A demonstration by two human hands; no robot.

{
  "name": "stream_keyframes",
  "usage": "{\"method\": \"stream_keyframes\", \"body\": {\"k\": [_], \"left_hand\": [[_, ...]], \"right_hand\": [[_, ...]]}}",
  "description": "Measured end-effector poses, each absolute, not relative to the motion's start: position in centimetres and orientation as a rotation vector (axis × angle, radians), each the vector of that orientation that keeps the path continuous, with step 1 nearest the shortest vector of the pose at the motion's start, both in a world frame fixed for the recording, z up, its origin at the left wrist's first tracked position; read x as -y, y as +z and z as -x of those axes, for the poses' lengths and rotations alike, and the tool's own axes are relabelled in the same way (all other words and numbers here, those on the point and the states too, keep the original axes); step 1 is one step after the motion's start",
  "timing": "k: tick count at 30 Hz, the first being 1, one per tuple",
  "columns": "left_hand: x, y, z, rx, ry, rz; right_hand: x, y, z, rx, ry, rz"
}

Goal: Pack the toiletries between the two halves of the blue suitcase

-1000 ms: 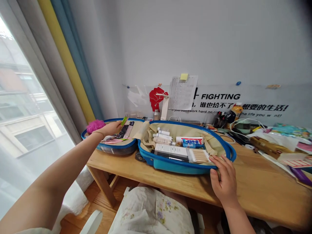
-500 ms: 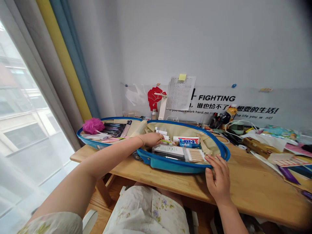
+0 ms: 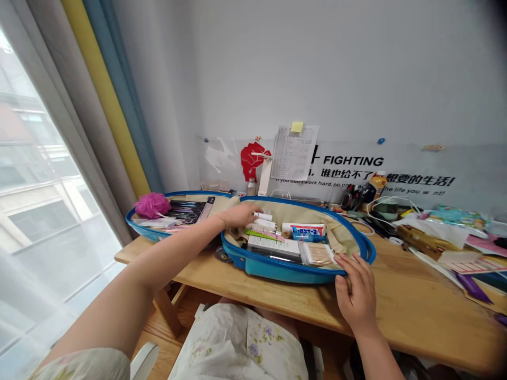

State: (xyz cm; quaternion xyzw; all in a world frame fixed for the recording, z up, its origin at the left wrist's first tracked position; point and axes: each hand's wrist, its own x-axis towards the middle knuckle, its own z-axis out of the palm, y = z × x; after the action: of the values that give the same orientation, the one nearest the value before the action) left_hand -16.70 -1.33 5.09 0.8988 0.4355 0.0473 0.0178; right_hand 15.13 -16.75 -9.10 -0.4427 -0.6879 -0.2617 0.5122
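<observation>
Left fingers (image 3: 253,209) are loosely spread, nothing visible in them. Green strip (image 3: 264,235) lies in the case (image 3: 285,270), just below them; judged light, stiffish, smooth, best pinched mid-length. Right fingers (image 3: 351,263), slightly parted, rest at the rim beside the swabs (image 3: 319,254)

Suitcase (image 3: 293,275): partly hidden by left arm (image 3: 144,279), eight o'clock. Pinned sheet (image 3: 295,154), two o'clock: too small to be read.

1 blue case (image 3: 293,273), 1 pink puff (image 3: 152,205), 1 swab pk (image 3: 318,254), 1 grn-pink pkt (image 3: 264,235) & 1 yel sticky (image 3: 297,127)
</observation>
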Motion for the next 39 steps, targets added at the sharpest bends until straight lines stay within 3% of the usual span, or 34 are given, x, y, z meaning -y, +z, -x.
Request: {"method": "stream_keyframes", "body": {"k": [4, 8, 13, 21, 30, 39], "left_hand": [[-0.5, 7.8, 23.6, -1.763, 0.275, -2.616], [-0.8, 7.3, 30.9, -2.035, -0.001, -2.385], [0.4, 4.6, 35.4, -1.993, -0.352, -2.202], [-0.2, 3.0, 36.3, -1.897, -0.465, -2.217], [0.5, 2.5, 36.3, -1.898, -0.350, -2.284], [1.2, 4.7, 34.1, -2.022, 0.126, -2.293]], "right_hand": [[16.7, -9.2, -15.2, 1.650, -0.585, 1.053], [16.7, -9.2, -15.1, 1.645, -0.582, 1.046], [16.7, -9.2, -15.1, 1.642, -0.595, 1.054], [16.8, -9.2, -15.3, 1.657, -0.602, 1.074], [16.7, -9.2, -15.2, 1.646, -0.596, 1.079], [16.8, -8.8, -15.0, 1.660, -0.631, 1.035]]}}
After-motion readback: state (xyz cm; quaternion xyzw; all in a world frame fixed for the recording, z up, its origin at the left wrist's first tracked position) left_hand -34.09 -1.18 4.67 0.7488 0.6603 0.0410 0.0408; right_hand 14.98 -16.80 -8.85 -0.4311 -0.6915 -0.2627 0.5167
